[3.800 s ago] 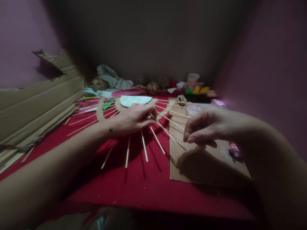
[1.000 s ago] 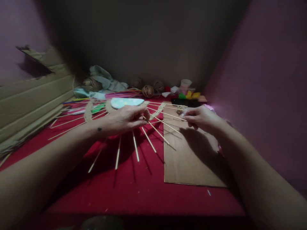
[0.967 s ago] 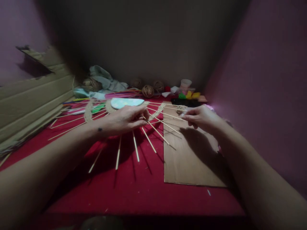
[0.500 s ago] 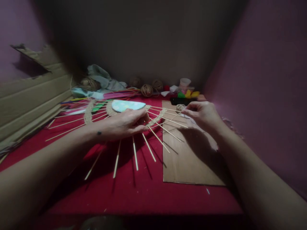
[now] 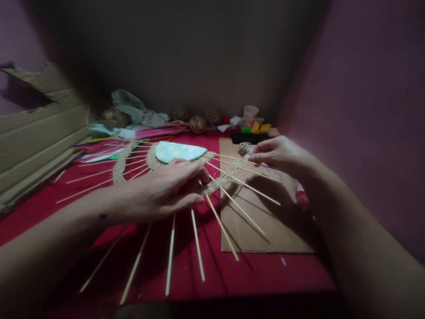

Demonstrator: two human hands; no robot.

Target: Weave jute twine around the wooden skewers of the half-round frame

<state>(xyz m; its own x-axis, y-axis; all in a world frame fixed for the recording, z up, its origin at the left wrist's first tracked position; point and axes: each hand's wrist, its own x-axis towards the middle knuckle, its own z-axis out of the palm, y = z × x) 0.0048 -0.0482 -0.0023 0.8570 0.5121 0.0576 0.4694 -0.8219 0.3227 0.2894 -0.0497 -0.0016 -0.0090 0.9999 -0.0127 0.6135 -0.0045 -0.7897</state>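
A half-woven piece of thin wooden sticks (image 5: 229, 237) fans out above the table, with a band of woven twine (image 5: 229, 176) crossing the sticks. At its centre sits a rounded pale blue patterned pad (image 5: 179, 152) edged with twine. My left hand (image 5: 169, 188) grips the woven band from the near side, fingers curled and thumb below. My right hand (image 5: 279, 155) pinches the twine by the band's right end; the strand itself is hard to see between the fingertips. A small ball of twine (image 5: 244, 148) lies just beyond those fingers.
A cardboard sheet (image 5: 282, 239) lies on the red tabletop (image 5: 199, 297) under my right hand. Along the back are twine balls (image 5: 198, 124), cloth (image 5: 136, 110), a dark phone-like object (image 5: 249, 138) and a cup (image 5: 251, 112). Cardboard (image 5: 40, 128) stands at left; a wall (image 5: 372, 110) rises at right.
The stick piece has come nearer and turned slightly, its front sticks now reaching closer to the table edge. My left hand moved nearer with it. My right hand stays pinched, now closer to the band.
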